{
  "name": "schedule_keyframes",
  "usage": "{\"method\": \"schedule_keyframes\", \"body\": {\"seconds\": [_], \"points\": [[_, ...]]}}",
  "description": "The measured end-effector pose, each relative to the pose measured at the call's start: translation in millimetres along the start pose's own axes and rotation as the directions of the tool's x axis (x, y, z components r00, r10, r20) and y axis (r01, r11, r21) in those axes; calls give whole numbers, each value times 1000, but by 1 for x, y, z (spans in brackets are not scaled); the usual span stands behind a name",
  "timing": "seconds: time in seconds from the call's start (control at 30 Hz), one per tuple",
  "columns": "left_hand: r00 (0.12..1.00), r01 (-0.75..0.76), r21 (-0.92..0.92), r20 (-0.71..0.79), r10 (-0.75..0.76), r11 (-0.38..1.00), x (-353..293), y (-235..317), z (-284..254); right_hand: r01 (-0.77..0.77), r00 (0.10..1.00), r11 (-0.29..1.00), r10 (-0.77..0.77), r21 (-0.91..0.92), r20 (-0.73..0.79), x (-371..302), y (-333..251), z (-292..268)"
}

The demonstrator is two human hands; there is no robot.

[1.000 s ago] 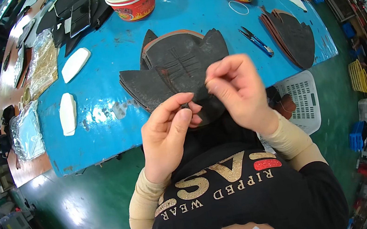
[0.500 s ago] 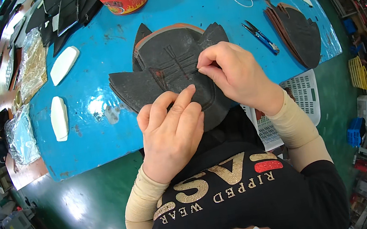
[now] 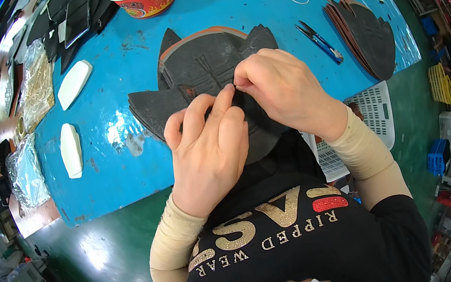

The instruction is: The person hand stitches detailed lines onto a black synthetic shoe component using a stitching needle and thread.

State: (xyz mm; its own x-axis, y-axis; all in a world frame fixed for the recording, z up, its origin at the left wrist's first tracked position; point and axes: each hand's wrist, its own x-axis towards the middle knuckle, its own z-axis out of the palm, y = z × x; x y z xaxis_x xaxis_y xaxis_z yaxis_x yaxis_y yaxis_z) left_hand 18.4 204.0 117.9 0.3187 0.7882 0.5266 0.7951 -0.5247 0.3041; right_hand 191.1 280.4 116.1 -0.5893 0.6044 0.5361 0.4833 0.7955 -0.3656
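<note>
In front of me a stack of dark grey leather pieces (image 3: 199, 58) with brown edges lies at the table's near edge. Dark strands or creases and a reddish patch mark its top. My right hand (image 3: 287, 86) is closed in a pinch over the stack's right part; whatever is between thumb and forefinger is too small to name. My left hand (image 3: 206, 146) lies over the near left part, fingers bent, its forefinger reaching to the right fingertips. Its thumb is hidden, and so is anything it pinches.
Blue-handled snips (image 3: 320, 42) and another leather stack (image 3: 364, 38) lie to the right. Red paper tubs (image 3: 142, 0) stand at the back. White shaped pieces (image 3: 71, 151) and plastic bags (image 3: 27, 172) are at the left. A white plastic basket (image 3: 374, 114) sits below the table's right edge.
My right hand has moved slightly left, and my left forefinger has risen to meet its fingertips. The view has shifted slightly.
</note>
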Motion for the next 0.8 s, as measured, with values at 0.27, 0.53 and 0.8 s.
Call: {"method": "schedule_keyframes", "body": {"seconds": [0.27,0.53,0.8], "points": [[998,-4,47,67,1,999,0,3,4,-285,928,919,335,271,-162,-15,-5,-3],[994,12,72,106,-19,997,3,4,2,-55,994,980,37,-189,-98,-28,-4,-1],[995,-25,142,101,10,990,3,6,2,-25,999,928,32,-372,13,-24,-16,-9]]}}
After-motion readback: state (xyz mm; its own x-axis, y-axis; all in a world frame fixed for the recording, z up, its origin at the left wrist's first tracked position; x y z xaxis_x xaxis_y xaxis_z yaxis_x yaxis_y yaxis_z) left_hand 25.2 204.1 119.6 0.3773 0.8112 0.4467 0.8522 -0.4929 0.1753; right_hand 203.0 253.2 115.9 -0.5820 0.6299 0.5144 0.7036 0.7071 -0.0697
